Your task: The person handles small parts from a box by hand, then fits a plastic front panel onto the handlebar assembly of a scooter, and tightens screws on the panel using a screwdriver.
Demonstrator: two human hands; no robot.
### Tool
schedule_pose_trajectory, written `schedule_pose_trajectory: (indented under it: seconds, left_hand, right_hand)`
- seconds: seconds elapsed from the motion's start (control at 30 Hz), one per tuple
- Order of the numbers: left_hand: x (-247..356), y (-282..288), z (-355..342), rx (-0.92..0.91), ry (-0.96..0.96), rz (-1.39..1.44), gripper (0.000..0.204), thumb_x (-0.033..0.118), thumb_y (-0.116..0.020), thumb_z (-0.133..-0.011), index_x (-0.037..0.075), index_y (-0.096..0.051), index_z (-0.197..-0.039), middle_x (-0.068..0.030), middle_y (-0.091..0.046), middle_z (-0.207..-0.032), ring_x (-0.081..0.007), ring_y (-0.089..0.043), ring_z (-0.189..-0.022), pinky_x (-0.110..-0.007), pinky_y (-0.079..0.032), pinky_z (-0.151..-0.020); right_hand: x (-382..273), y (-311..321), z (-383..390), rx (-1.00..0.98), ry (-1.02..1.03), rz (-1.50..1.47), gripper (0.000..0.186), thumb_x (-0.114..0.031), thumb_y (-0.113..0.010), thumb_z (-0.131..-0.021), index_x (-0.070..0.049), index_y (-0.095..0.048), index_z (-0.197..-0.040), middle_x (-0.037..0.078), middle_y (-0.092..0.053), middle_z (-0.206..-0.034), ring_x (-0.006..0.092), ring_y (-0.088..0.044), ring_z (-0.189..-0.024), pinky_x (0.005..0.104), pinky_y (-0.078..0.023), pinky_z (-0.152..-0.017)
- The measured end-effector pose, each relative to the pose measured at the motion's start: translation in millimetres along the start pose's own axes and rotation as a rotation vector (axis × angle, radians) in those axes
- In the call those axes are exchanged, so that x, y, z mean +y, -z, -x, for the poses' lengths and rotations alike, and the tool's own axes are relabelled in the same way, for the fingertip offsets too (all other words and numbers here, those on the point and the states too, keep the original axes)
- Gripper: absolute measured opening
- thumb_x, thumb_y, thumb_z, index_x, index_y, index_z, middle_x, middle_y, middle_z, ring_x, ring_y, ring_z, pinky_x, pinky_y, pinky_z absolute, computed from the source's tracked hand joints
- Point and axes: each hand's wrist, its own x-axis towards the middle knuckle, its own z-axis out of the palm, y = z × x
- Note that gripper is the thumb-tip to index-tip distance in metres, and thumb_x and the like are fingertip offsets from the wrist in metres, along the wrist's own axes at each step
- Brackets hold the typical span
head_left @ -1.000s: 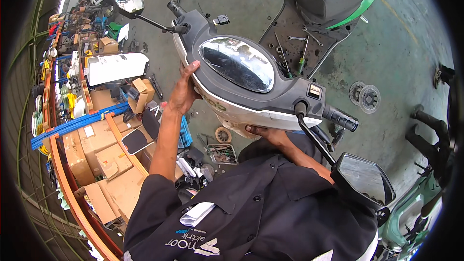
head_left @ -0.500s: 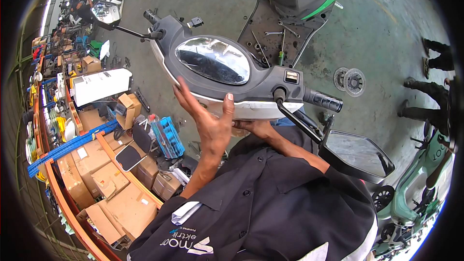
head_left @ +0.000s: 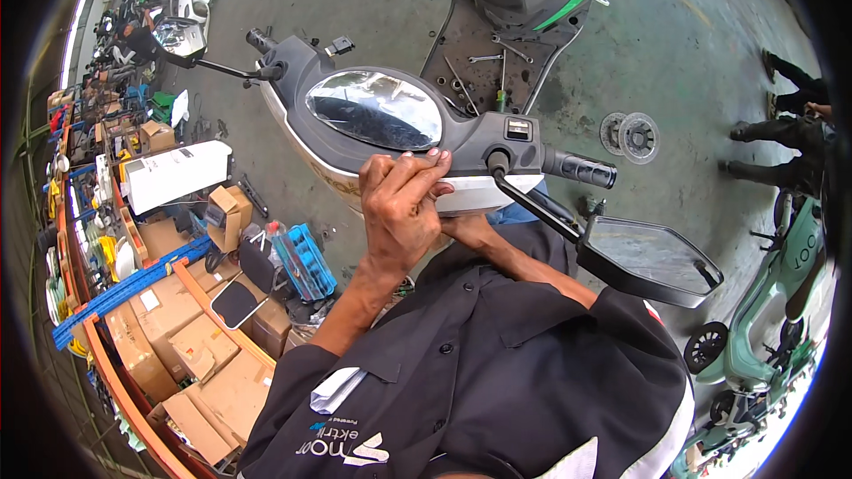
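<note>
In front of me is a scooter's handlebar cover, dark grey on top with a white front panel and an oval glossy display. My left hand is closed at the cover's near edge, its fingers bent over the seam between the grey and white parts. Behind and below it, my right hand reaches in under the white panel; its fingers are hidden. A black mirror stands out on the right beside the grip. Another mirror is at the far left.
Beyond the handlebar, wrenches and a green-handled screwdriver lie on the scooter's footboard. Round discs lie on the floor at right. Cardboard boxes and a blue tool tray are at left. People's legs and a light green scooter are at right.
My left hand has gone from spread fingers against the front panel to curled fingers over its upper edge. The view has shifted slightly, and my right hand stays under the panel.
</note>
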Motion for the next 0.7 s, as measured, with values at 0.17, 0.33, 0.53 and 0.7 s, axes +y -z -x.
schedule_pose_trajectory:
  seconds: [0.17,0.33,0.53,0.7]
  left_hand:
    - [-1.3,1.3,-3.9,0.002,-0.006,0.036,0.036,0.004,-0.078,-0.074,0.012,-0.078,-0.11,0.002,-0.073,-0.097,-0.0187,-0.056,-0.085,-0.033,-0.038,-0.086]
    - [-7.0,-10.4,1.3,0.095,-0.067,0.01,0.026,0.014,-0.077,-0.081,0.012,-0.078,-0.107,0.0024,-0.071,-0.102,-0.0189,-0.056,-0.089,-0.036,-0.036,-0.089]
    - [7.2,-4.5,3.3,0.033,-0.145,-0.046,0.035,0.026,-0.081,-0.079,0.017,-0.077,-0.112,0.0012,-0.069,-0.117,-0.0196,-0.058,-0.107,-0.043,-0.031,-0.097]
    - [-3.1,-18.9,12.0,0.077,-0.219,-0.04,0.034,0.024,-0.081,-0.078,0.018,-0.078,-0.111,0.004,-0.071,-0.111,-0.0176,-0.059,-0.104,-0.044,-0.03,-0.098]
  right_hand:
    - [-1.8,1.0,-5.5,-0.021,0.008,0.023,0.057,-0.016,-0.085,-0.081,-0.006,-0.057,-0.13,0.008,-0.064,-0.123,0.0191,-0.062,-0.112,0.0353,-0.052,-0.094]
    - [4.9,3.6,-7.0,0.009,0.029,0.069,0.061,-0.021,-0.08,-0.086,-0.005,-0.05,-0.137,0.012,-0.059,-0.13,0.0228,-0.058,-0.121,0.039,-0.047,-0.102]
    - [12.5,9.1,-4.9,-0.054,0.001,0.304,0.047,-0.026,-0.066,-0.093,-0.003,-0.055,-0.132,0.014,-0.06,-0.13,0.0244,-0.057,-0.122,0.0389,-0.046,-0.103]
    - [8.7,8.3,0.1,-0.011,-0.076,0.258,0.043,-0.03,-0.066,-0.092,0.0,-0.063,-0.123,0.017,-0.067,-0.12,0.0234,-0.06,-0.115,0.0372,-0.047,-0.1]
